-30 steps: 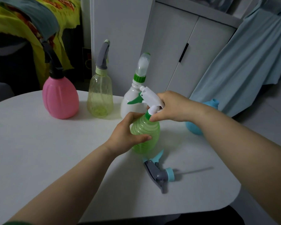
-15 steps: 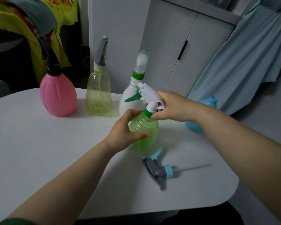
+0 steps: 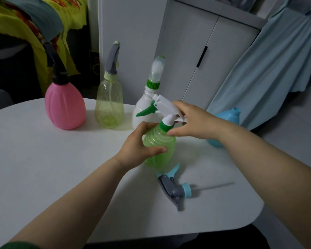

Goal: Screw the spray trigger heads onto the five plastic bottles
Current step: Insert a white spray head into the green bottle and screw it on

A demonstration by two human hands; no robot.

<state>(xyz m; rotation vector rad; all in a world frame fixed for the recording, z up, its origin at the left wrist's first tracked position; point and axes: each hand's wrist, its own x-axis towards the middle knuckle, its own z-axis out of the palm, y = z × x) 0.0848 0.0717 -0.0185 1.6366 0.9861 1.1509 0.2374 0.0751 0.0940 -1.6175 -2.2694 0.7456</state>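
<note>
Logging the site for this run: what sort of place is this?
Probably a home room, perhaps a bedroom: a white cupboard with a black handle, a pale blue garment hanging beside it, and a yellow-green cloth draped at the back left.

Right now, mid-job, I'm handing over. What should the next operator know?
Left hand: grip round the green bottle, upright on the table.
Right hand: grip on the white sprayer head, thumb at its green collar. Tightness cannot be told.
Done: the pink bottle, yellow bottle and white bottle stand at the back with heads on.
Left: finish the green one. Then fit the grey sprayer head, lying loose in front, onto the open-necked blue bottle behind the right arm.
</note>
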